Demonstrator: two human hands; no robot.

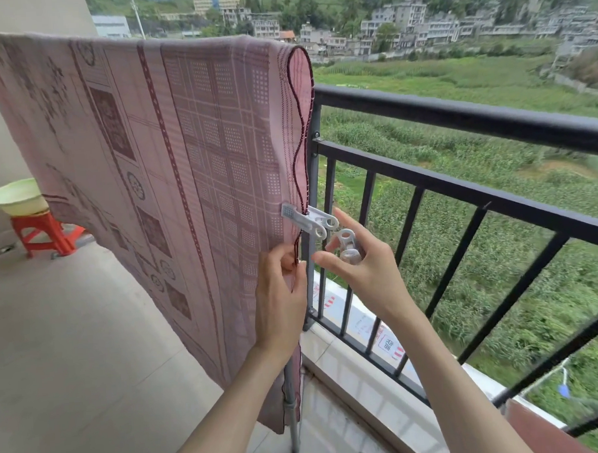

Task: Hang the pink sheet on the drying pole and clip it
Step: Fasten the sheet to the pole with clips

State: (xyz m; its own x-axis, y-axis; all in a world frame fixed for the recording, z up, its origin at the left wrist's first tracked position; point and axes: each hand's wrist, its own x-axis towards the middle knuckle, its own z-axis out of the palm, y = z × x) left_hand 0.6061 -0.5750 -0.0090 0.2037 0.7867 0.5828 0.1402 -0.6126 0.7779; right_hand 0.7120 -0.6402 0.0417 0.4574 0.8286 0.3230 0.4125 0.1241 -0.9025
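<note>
The pink sheet (157,157) hangs folded over a high drying pole that its top fold hides, filling the left and middle of the view. Its dark-stitched right edge runs down close beside a grey upright post (311,191) of the rack, and just right of that stands the black balcony railing (457,116), so the space at the edge is narrow. To the near left the tiled balcony floor (73,356) lies open; far left a pale green basin (15,201) sits on a red stool (44,234).

A white clip (307,220) is fastened across the sheet's right edge, about halfway down, with its ringed handles pointing right. Just below it the left hand (280,295) has its grip pinched together on the hem, thumb and fingers closed over the cloth. The right hand (364,268) is just right of the edge, apart from the sheet; its fingers are partly spread, and it holds a second white clip (348,246) loosely against the fingers, near the fastened clip's handles but not touching them.
</note>
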